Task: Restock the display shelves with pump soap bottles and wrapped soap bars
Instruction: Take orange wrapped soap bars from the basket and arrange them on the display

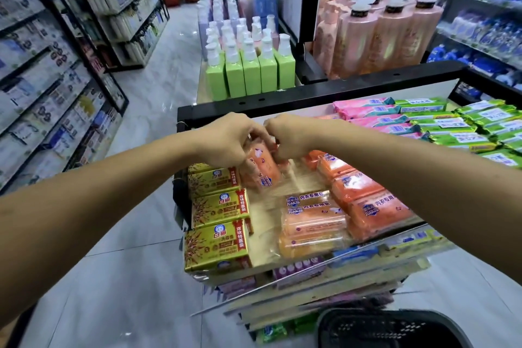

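Both hands are working on one orange soap pack (261, 169), which is sitting tilted on the top shelf (264, 237), just right of the gold soap boxes (220, 206); the left hand (226, 140) is closing its grip over the pack's upper end from above, and the right hand (291, 135) is pinching the same end from the other side, fingers curled.

The pack is looking light and firm inside, but its clear film is glossy and probably slippery; taking it across the bar's solid body is likely holding better than tugging at the loose wrapper ends, which may be crinkling or tearing.

Four gold soap boxes are showing in one column, the farthest half hidden under the left hand; right of them, two clear-wrapped orange packs are lying near the front edge, and about four more orange bars are running in a slanted row beyond; farther right, pink bars (367, 113) and green bars (452, 127) are stacking up, too overlapped to be counting exactly; behind the gold boxes, five green pump bottles (250, 73) are fronting the next display.
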Tool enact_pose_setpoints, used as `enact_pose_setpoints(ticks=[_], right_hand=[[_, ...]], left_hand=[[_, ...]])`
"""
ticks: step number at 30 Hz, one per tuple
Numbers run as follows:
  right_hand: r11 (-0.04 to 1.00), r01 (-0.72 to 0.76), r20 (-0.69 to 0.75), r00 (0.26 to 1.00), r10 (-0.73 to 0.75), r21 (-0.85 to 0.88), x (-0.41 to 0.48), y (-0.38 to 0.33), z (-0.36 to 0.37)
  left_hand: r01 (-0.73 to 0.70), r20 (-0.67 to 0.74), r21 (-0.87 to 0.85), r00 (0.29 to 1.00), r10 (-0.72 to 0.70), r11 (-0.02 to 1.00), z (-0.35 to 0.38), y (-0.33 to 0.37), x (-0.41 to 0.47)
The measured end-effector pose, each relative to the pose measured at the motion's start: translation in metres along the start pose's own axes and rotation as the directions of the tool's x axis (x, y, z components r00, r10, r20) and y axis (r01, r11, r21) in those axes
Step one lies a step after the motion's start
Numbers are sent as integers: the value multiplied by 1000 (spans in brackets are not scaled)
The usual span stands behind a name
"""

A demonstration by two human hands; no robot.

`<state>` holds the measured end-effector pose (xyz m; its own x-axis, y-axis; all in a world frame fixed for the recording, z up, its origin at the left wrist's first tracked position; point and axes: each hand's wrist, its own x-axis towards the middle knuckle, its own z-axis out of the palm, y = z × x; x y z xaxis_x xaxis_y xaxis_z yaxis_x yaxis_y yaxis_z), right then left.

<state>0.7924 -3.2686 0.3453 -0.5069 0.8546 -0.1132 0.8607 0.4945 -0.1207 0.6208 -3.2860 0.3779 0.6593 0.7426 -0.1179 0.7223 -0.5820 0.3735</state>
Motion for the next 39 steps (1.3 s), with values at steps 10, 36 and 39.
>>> enact_pose_setpoints(ticks=[10,36,39], right_hand=[[991,-87,290,955,55,100,15,-2,-7],[580,19,-297,872,389,814,-52,45,-40],[566,67,-304,891,337,821,-62,42,-39]], left_hand=[[62,-16,-819,991,-131,570,-2,-7,-4],[72,-15,-319,997,-81,945,64,34,50],[66,-23,-303,997,-77,951,53,32,45]])
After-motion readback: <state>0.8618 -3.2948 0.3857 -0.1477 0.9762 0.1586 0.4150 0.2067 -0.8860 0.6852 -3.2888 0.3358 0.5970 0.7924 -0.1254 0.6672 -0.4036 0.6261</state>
